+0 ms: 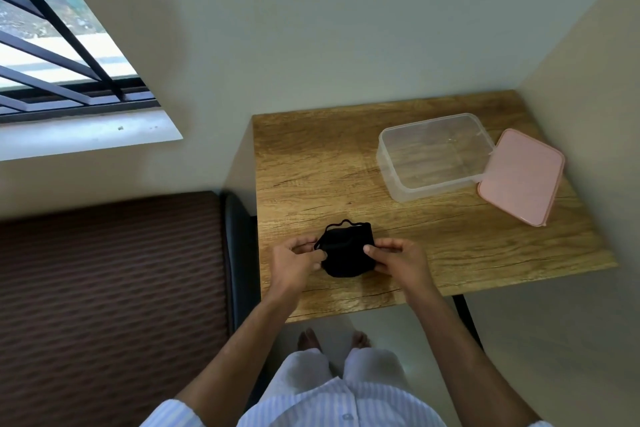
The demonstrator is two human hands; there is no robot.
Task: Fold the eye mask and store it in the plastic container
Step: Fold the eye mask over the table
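My left hand (296, 262) and right hand (398, 258) pinch opposite sides of the black eye mask (346, 253), which lies folded on the near part of the wooden table (311, 166), its strap looping out along the far edge. The clear plastic container (434, 156) stands open and empty toward the table's far right, well apart from the mask. Its pink lid (521, 177) rests just beside it, leaning on its right rim.

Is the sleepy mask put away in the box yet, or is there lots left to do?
Not yet. Done: the pink lid is off and lies beside the open plastic container, which looks empty. In hand: the left hand and right hand pinch the black eye mask on the table, apparently already folded. Left: putting it in the container.
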